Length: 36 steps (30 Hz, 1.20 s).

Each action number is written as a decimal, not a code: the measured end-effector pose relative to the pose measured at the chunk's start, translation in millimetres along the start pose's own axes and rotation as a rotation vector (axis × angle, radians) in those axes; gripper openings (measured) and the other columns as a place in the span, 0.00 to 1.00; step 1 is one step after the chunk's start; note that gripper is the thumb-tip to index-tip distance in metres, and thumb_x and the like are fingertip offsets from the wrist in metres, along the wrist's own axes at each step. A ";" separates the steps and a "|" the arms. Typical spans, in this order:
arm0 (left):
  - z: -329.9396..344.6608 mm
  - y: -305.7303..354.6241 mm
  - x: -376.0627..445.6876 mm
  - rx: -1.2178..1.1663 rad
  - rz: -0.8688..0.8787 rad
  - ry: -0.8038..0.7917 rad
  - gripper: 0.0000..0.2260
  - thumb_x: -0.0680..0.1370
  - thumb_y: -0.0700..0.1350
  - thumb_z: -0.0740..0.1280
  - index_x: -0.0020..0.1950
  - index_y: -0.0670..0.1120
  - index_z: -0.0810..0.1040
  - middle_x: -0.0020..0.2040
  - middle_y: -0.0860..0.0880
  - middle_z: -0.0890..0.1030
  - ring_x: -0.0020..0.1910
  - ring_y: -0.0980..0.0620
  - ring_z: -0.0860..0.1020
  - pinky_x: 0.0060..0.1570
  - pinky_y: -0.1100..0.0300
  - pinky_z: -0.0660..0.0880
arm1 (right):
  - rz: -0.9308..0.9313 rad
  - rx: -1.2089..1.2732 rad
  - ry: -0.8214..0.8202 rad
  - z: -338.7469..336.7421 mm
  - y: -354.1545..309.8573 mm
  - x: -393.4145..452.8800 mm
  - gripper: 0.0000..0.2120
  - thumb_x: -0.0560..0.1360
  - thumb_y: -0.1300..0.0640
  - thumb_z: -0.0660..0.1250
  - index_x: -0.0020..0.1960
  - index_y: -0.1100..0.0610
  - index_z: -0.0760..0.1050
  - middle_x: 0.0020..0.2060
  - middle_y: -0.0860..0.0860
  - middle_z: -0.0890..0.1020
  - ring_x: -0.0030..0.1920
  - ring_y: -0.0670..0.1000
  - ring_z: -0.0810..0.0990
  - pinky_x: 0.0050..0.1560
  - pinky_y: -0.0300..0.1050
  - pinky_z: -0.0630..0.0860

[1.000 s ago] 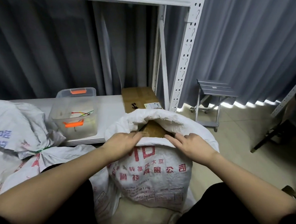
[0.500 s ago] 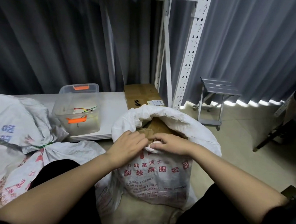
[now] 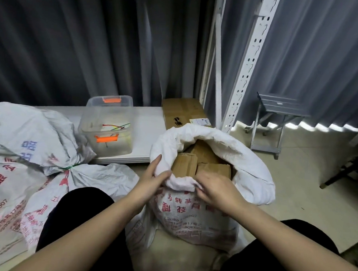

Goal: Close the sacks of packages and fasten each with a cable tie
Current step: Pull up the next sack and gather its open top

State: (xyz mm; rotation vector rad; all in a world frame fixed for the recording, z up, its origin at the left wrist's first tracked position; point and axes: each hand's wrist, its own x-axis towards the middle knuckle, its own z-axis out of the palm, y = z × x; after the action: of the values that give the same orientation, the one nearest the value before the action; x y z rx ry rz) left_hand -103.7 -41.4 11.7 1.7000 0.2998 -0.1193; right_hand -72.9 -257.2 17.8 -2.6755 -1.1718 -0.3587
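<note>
Left hand [image 3: 151,175] and right hand [image 3: 216,189] are curled onto the rolled near rim of the open sack [image 3: 201,215], so its mouth can be gathered over the cardboard boxes [image 3: 195,163].

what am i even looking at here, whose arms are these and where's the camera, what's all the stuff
There is no machine here. A person wears a camera on their head, so you look down along their own arms. The open sack stands on the floor in front of them, with cardboard boxes showing inside. The left hand grips the rolled white rim on one side, and the right hand curls over the near rim. To the left lie tied sacks, one closed with a green cable tie. On the low white shelf sit a clear plastic bin of coloured ties and another carton.
</note>
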 end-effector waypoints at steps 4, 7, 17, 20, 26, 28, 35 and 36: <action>2.7 -3.0 11.7 -0.114 0.052 0.123 0.29 0.75 0.36 0.68 0.74 0.50 0.65 0.73 0.49 0.66 0.69 0.53 0.67 0.66 0.57 0.67 | -0.086 -0.115 -0.012 -1.3 -14.6 1.3 0.09 0.73 0.50 0.57 0.43 0.56 0.70 0.39 0.50 0.72 0.29 0.50 0.72 0.25 0.41 0.57; 2.1 -3.1 13.9 -0.354 0.052 0.086 0.30 0.74 0.27 0.63 0.72 0.49 0.67 0.71 0.46 0.70 0.63 0.52 0.74 0.57 0.59 0.73 | 0.255 0.192 -0.135 -10.9 -28.3 18.8 0.15 0.79 0.42 0.55 0.51 0.53 0.69 0.48 0.47 0.71 0.42 0.48 0.75 0.37 0.44 0.68; -16.3 16.8 2.5 -0.242 -0.063 -0.037 0.25 0.79 0.35 0.57 0.72 0.57 0.67 0.55 0.48 0.74 0.39 0.59 0.75 0.40 0.65 0.74 | 0.542 0.678 -0.379 26.2 -52.2 59.2 0.28 0.76 0.51 0.66 0.73 0.53 0.61 0.65 0.52 0.75 0.61 0.53 0.75 0.55 0.45 0.71; -21.2 15.7 16.0 -0.023 -0.023 -0.001 0.22 0.79 0.41 0.61 0.71 0.57 0.67 0.65 0.49 0.72 0.57 0.53 0.75 0.56 0.57 0.74 | 0.512 0.409 -0.196 40.9 -61.2 48.2 0.27 0.76 0.51 0.64 0.73 0.50 0.60 0.62 0.51 0.77 0.58 0.56 0.77 0.50 0.49 0.74; -15.8 11.1 42.4 0.124 0.081 0.066 0.19 0.78 0.37 0.61 0.69 0.47 0.72 0.68 0.45 0.72 0.65 0.47 0.73 0.64 0.49 0.71 | 0.293 0.025 0.010 60.9 -70.1 37.2 0.32 0.70 0.53 0.74 0.71 0.56 0.67 0.49 0.51 0.80 0.36 0.52 0.80 0.27 0.43 0.71; -17.2 11.5 48.2 -0.086 -0.031 0.077 0.19 0.77 0.33 0.58 0.66 0.46 0.75 0.65 0.41 0.75 0.58 0.45 0.77 0.55 0.54 0.76 | 0.240 -0.046 0.023 61.9 -71.6 35.5 0.31 0.70 0.47 0.71 0.69 0.58 0.70 0.41 0.50 0.78 0.29 0.49 0.77 0.21 0.41 0.67; -16.9 7.8 59.5 -0.519 -0.250 0.077 0.16 0.74 0.29 0.52 0.53 0.40 0.74 0.45 0.39 0.78 0.41 0.46 0.77 0.43 0.56 0.74 | 0.173 0.299 0.114 37.0 -29.7 66.3 0.23 0.78 0.43 0.50 0.67 0.52 0.69 0.58 0.48 0.74 0.57 0.48 0.73 0.54 0.47 0.72; -15.4 7.8 61.0 -0.521 -0.262 0.084 0.16 0.73 0.30 0.52 0.56 0.39 0.72 0.46 0.39 0.77 0.42 0.45 0.77 0.44 0.56 0.73 | 0.166 0.272 0.117 35.8 -17.5 80.0 0.23 0.78 0.44 0.50 0.67 0.52 0.69 0.60 0.48 0.73 0.60 0.48 0.71 0.59 0.48 0.69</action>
State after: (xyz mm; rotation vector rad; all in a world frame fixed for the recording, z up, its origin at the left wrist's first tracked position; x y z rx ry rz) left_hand -44.5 -19.3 6.3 1.1456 0.5638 -0.1484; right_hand -28.4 -180.3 9.0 -2.4571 -0.8871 -0.3006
